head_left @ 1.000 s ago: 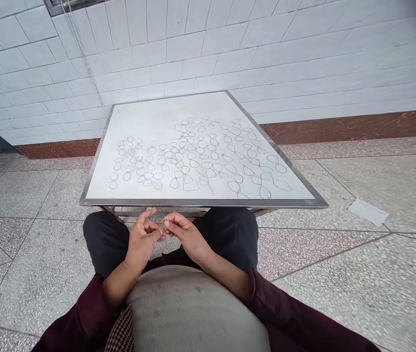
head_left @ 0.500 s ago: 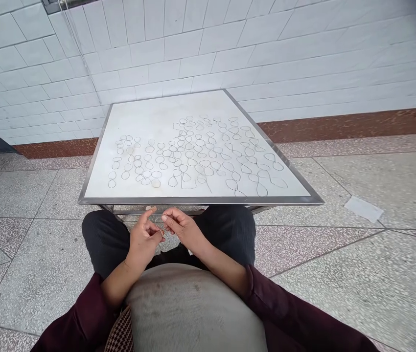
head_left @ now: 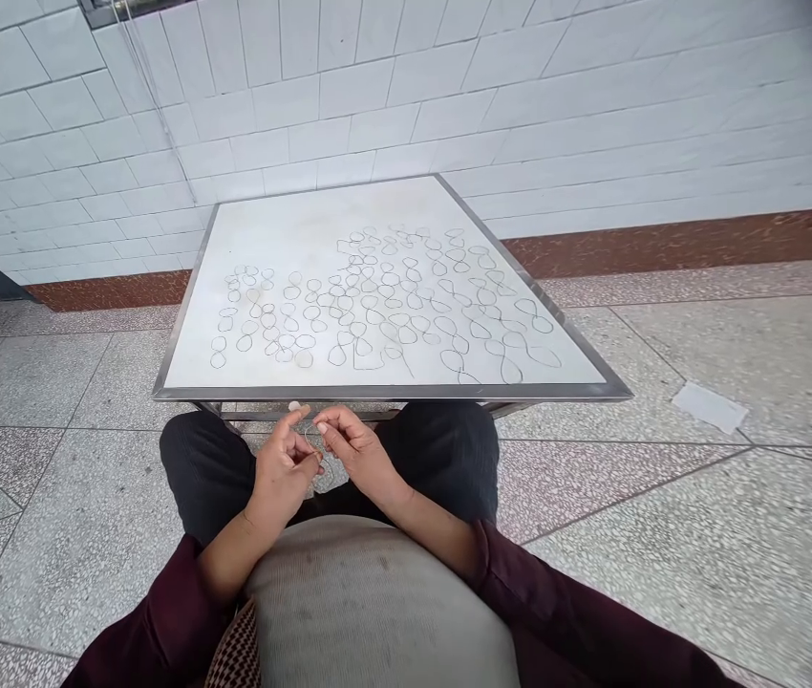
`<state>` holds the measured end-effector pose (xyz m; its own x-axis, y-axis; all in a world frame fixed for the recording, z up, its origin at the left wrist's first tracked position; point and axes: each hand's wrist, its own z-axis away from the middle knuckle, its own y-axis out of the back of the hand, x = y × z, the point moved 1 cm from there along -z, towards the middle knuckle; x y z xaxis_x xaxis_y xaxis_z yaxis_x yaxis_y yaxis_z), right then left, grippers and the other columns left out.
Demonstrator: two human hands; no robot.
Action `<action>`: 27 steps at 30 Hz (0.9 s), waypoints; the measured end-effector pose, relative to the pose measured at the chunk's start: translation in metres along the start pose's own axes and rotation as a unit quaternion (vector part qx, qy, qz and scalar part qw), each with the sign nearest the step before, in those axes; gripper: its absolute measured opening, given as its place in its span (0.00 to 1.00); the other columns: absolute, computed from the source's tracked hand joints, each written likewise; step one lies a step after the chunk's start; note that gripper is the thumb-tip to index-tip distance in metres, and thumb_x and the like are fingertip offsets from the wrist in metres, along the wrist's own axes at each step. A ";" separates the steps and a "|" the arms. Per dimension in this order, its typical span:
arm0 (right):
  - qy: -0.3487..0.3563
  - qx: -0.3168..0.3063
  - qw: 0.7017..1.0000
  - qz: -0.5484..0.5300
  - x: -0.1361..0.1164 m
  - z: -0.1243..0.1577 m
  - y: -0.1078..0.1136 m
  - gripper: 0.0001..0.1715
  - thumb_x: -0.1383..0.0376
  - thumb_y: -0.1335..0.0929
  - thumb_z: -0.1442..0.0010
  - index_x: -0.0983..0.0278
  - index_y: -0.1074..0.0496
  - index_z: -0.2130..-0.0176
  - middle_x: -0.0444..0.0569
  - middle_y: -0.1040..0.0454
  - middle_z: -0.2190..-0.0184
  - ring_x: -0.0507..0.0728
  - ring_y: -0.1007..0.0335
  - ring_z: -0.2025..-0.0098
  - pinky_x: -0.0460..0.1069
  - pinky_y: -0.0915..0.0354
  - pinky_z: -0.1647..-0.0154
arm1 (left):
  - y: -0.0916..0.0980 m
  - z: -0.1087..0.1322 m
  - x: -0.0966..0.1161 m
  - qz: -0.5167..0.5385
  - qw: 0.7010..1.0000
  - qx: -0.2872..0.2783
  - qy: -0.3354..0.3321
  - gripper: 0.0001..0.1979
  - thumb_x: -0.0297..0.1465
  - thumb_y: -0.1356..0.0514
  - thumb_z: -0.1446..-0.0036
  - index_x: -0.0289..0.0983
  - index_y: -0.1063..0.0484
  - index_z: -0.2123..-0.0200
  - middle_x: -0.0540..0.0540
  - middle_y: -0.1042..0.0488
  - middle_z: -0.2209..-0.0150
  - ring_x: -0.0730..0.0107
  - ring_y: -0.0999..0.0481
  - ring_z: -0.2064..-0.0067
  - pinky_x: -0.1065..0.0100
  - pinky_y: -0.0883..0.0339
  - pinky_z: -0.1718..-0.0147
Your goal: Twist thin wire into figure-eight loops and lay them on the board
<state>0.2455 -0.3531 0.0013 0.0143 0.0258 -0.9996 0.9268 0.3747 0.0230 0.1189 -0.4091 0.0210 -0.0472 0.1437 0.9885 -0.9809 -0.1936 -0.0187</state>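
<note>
over the lap in the head view, i had the thin wire loop (head_left: 314, 444) held between both hands, just above the dark trousers (head_left: 441, 459). the right grip (head_left: 363, 454) was pinched narrow on the wire's upper part, and the left grip (head_left: 281, 473) was curled close on its lower part, with the forefinger (head_left: 295, 409) raised clear, its tip pale. the wire was fine and hard to make out, so i judged it best handled with short moves close to the pinch, keeping that firm so the loop would not spring loose. maroon sleeves (head_left: 162, 612) came in from the bottom edge. beyond sat the bench (head_left: 392, 392), white-topped in a metal frame, with many figure-eight wire loops (head_left: 377, 315) lying in loose rows, some overlapping. behind it ran a white tiled wall (head_left: 349, 105) above a reddish-brown skirting band (head_left: 693, 244). speckled terrazzo floor (head_left: 62, 478) spread around the bench, and a pale scrap of paper (head_left: 711, 408) lay on it to the right.
</note>
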 end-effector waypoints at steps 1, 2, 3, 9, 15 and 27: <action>-0.004 -0.006 1.000 0.003 -0.001 0.000 0.001 0.10 0.55 0.35 0.37 0.58 0.30 0.62 0.43 0.34 0.71 0.54 0.38 0.70 0.50 0.39 0.67 | 0.000 0.000 0.002 0.013 1.000 0.006 0.011 0.30 0.25 0.36 0.52 0.39 0.34 0.43 0.56 0.30 0.75 0.74 0.27 0.75 0.67 0.28 0.69; -0.008 -0.012 1.000 0.003 -0.002 0.000 0.002 0.11 0.54 0.35 0.37 0.58 0.30 0.62 0.43 0.33 0.71 0.54 0.38 0.70 0.50 0.39 0.67 | 0.001 -0.001 0.003 0.028 0.999 0.013 0.024 0.30 0.25 0.35 0.52 0.39 0.34 0.44 0.56 0.30 0.75 0.73 0.27 0.75 0.67 0.27 0.69; -0.015 -0.018 1.000 0.000 -0.003 0.000 0.003 0.13 0.53 0.36 0.36 0.58 0.30 0.61 0.43 0.33 0.71 0.55 0.37 0.70 0.50 0.38 0.67 | 0.002 -0.001 0.006 0.046 0.998 0.023 0.037 0.30 0.27 0.34 0.53 0.39 0.34 0.45 0.56 0.30 0.75 0.73 0.26 0.74 0.67 0.27 0.69; -0.009 -0.057 0.998 0.034 -0.002 0.006 0.004 0.11 0.55 0.32 0.40 0.59 0.30 0.64 0.44 0.31 0.69 0.54 0.36 0.68 0.49 0.39 0.66 | 0.010 -0.005 0.012 0.148 0.984 0.098 0.026 0.30 0.31 0.31 0.53 0.35 0.35 0.47 0.55 0.26 0.75 0.75 0.27 0.72 0.71 0.31 0.67; -0.002 -0.015 0.999 0.051 -0.002 0.007 0.000 0.08 0.58 0.32 0.41 0.60 0.28 0.67 0.42 0.32 0.73 0.54 0.37 0.70 0.49 0.40 0.67 | 0.011 -0.005 0.010 0.144 0.984 0.100 0.045 0.30 0.33 0.30 0.53 0.36 0.34 0.47 0.54 0.26 0.73 0.74 0.27 0.71 0.71 0.32 0.68; -0.069 0.003 0.997 -0.017 -0.007 0.005 0.001 0.10 0.56 0.30 0.45 0.59 0.29 0.67 0.41 0.34 0.77 0.52 0.39 0.78 0.46 0.41 0.82 | 0.007 -0.004 0.014 0.113 0.991 0.062 0.020 0.25 0.38 0.32 0.48 0.38 0.30 0.49 0.50 0.26 0.68 0.68 0.24 0.65 0.68 0.29 0.67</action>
<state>0.2479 -0.3576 0.0085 0.0351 -0.1151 -0.9927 0.9297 0.3682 -0.0098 0.1108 -0.4043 0.0342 -0.2726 0.1205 0.9545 -0.9137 -0.3433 -0.2176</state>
